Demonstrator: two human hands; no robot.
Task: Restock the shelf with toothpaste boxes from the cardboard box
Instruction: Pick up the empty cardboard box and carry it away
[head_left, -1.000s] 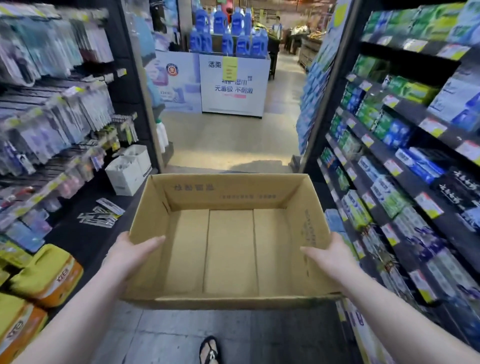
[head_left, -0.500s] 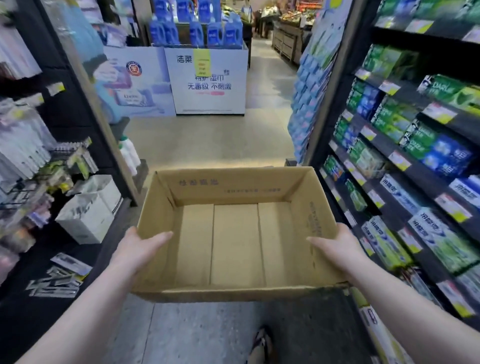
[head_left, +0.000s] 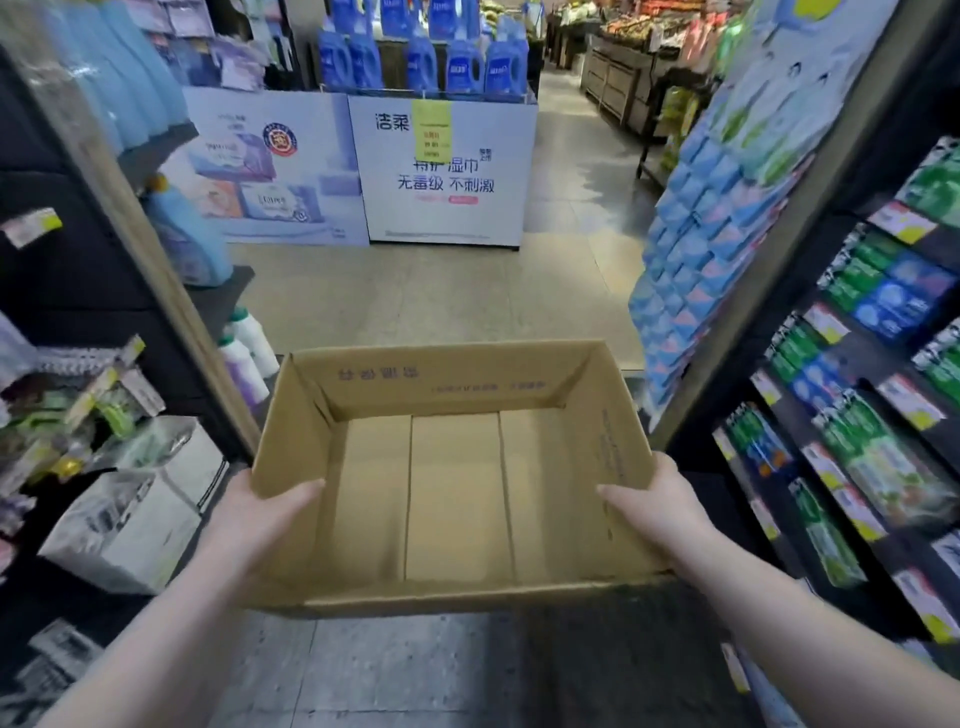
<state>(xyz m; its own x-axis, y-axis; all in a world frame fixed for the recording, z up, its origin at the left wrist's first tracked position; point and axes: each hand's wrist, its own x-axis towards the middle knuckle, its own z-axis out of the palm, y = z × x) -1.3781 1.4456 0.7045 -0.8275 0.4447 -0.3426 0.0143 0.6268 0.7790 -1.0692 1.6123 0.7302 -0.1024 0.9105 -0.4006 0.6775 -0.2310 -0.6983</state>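
Both hands carry the cardboard box (head_left: 452, 488) at waist height in the aisle; left hand (head_left: 254, 514) grips its left wall, right hand (head_left: 660, 509) its right wall, thumbs inside; toothpaste boxes (head_left: 878, 462) line the right-hand shelf (head_left: 857, 364)

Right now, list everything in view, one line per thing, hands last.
open brown cardboard box: one, brown, empty, held at centre over the floor.
boxed toothpaste packs: many, green and blue, on the black shelving at right.
blue detergent bottles: several, blue, atop the white display stand at the aisle end.
hanging flat packets: many, blue and pink, on the right shelving's end panel.
white carton: one, white, low on the left.
left hand: one, grips the box's left wall, thumb inside.
right hand: one, grips the right wall, thumb inside.
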